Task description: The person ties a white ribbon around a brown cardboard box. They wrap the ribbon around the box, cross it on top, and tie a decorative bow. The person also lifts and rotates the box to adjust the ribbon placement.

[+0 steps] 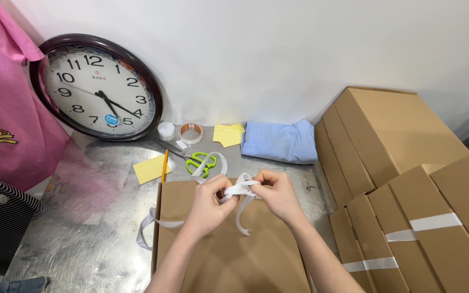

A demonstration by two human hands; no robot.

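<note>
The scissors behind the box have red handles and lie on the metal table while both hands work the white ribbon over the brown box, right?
Not quite: the scissors have green handles, not red, as the head view shows. The rest holds: they lie on the metal table behind the brown box, while the left hand and right hand work the white ribbon.

Bright, even indoor light, soft shadows, dull glare on the metal table (82,244), slight wide-angle edge distortion.

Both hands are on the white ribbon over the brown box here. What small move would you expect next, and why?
Probably drawing the two hands apart to snug the loops: the left hand and right hand pinch slack white ribbon above the brown box, with a loose tail hanging.
</note>
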